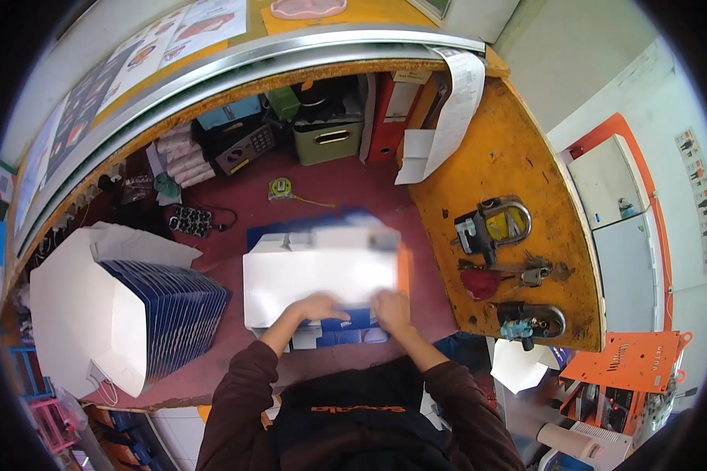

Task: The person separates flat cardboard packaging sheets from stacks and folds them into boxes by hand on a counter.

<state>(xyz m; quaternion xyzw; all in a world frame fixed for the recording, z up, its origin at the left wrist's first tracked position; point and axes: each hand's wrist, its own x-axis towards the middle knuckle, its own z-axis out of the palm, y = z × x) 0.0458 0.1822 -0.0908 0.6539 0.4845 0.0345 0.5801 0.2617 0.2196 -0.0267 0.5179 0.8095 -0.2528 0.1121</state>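
A partly folded cardboard box (314,271), white inside and blue outside, lies on the counter in front of me. My left hand (320,307) grips its near edge, fingers over the white face and thumb by the blue flap. To the right, my right hand (390,309) holds the same edge with its fingers bent and slightly blurred. More blue and white card shows beneath the box. On the left stands a tall nested stack of blue and white cardboard boxes (177,314).
Behind the box lie a tape measure (280,188) and a black patterned power strip (191,221). A green bin (328,141) and a red binder (389,118) stand under the shelf. Padlocks (499,224) hang on the wooden side panel (487,157), under a paper strip (452,102).
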